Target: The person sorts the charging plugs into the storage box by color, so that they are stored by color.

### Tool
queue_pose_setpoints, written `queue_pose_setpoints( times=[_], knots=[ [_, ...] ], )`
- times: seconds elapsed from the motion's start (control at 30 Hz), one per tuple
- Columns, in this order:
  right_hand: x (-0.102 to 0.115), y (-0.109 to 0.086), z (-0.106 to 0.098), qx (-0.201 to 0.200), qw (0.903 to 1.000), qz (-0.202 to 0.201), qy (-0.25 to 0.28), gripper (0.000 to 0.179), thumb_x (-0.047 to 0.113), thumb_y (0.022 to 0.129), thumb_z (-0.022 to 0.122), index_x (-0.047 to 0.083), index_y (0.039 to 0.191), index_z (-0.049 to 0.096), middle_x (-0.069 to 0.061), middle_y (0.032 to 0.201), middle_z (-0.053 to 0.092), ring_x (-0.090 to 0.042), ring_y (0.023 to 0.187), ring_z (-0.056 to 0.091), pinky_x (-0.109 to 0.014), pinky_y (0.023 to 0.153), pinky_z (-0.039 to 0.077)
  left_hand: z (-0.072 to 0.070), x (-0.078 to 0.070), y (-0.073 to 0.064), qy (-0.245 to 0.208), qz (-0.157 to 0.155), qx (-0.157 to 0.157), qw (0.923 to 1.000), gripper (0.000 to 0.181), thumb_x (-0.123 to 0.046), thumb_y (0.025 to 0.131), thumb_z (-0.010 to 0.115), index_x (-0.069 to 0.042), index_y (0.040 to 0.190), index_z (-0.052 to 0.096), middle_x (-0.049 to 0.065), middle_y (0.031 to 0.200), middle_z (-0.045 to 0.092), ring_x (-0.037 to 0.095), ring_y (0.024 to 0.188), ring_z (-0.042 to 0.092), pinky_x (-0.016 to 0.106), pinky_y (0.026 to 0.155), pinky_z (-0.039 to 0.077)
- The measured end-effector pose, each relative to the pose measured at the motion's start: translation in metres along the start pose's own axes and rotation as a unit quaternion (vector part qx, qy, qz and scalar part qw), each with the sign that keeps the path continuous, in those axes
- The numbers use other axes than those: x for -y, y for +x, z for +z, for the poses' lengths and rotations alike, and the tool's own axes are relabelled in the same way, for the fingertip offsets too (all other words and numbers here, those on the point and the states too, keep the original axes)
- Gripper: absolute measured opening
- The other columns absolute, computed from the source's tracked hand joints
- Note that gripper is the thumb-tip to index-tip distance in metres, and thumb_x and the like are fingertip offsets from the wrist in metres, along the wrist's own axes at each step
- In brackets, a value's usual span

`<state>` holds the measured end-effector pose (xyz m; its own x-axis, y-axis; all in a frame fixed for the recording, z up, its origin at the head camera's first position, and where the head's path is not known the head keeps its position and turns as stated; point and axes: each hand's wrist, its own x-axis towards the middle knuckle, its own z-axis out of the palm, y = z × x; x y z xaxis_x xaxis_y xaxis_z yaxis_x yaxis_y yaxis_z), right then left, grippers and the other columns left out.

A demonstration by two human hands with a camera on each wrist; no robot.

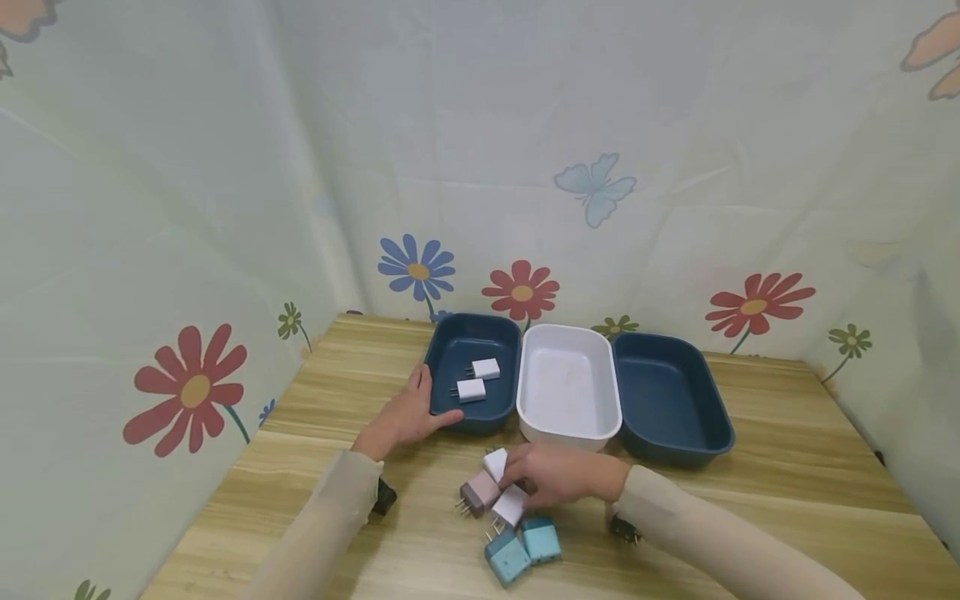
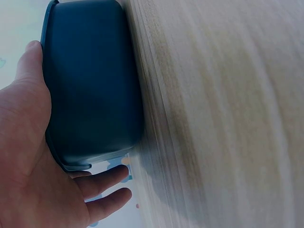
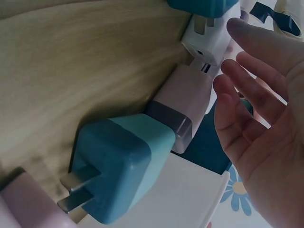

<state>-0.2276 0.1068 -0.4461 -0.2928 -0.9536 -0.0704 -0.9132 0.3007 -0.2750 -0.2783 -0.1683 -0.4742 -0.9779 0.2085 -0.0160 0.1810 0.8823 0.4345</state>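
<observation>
My left hand [image 1: 405, 417] rests at the near left corner of the left navy bin [image 1: 448, 333], thumb along its front rim. In the left wrist view its fingers stretch past the bin's wall [image 2: 95, 80]. Two white charger plugs lie inside that bin. My right hand [image 1: 566, 473] hovers among plugs on the table, fingers loosely bent. In the right wrist view a white charger plug [image 3: 209, 40] is close to the thumb, with a gap between thumb and fingers. Around it lie another white plug [image 1: 495, 461], a pink plug [image 1: 482, 490] and two teal plugs [image 1: 542, 540].
A white bin [image 1: 568, 379] stands in the middle, against the left navy bin and a right navy bin [image 1: 667, 396]. Another pink plug [image 3: 33, 204] shows at the lower left of the right wrist view. A flowered cloth [image 1: 480, 167] hangs behind the wooden table [image 1: 780, 483].
</observation>
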Motion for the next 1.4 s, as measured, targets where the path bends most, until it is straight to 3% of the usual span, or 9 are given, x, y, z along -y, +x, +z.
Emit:
queue_pose_setpoints(
  times=[0.53, 0.97, 1.4],
  knots=[
    [0.0012, 0.0026, 0.0038, 0.015, 0.9991, 0.008, -0.039, 0.028, 0.016, 0.078, 0.076, 0.015, 0.105, 0.070, 0.009, 0.101, 0.063, -0.001, 0.090, 0.052, -0.014, 0.079, 0.042, 0.0007, -0.0001, 0.0003, -0.006, -0.007, 0.001, 1.0000, 0.115, -0.067, 0.079, 0.059, 0.003, 0.149, 0.000, 0.021, 0.155, 0.002, 0.038, 0.137, 0.024, 0.050, 0.106, 0.029],
    [0.0006, 0.0036, 0.0033, 0.031, 0.9989, 0.013, -0.034, 0.032, 0.011, 0.078, 0.075, 0.016, 0.109, 0.070, 0.008, 0.106, 0.064, -0.003, 0.101, 0.054, -0.018, 0.088, 0.043, 0.0033, 0.0023, 0.0022, -0.005, -0.007, -0.001, 1.0000, 0.115, -0.066, 0.080, 0.059, 0.003, 0.149, -0.001, 0.021, 0.156, 0.001, 0.038, 0.138, 0.022, 0.049, 0.106, 0.029],
    [-0.0056, 0.0045, 0.0101, 0.031, 0.9989, 0.007, -0.034, 0.036, 0.011, 0.077, 0.076, 0.016, 0.113, 0.069, 0.009, 0.107, 0.064, -0.003, 0.102, 0.054, -0.018, 0.090, 0.042, 0.0042, 0.0027, 0.0024, -0.001, 0.000, -0.003, 1.0000, 0.114, -0.066, 0.080, 0.059, 0.004, 0.149, 0.001, 0.023, 0.155, 0.002, 0.039, 0.137, 0.024, 0.049, 0.106, 0.030]
  ],
)
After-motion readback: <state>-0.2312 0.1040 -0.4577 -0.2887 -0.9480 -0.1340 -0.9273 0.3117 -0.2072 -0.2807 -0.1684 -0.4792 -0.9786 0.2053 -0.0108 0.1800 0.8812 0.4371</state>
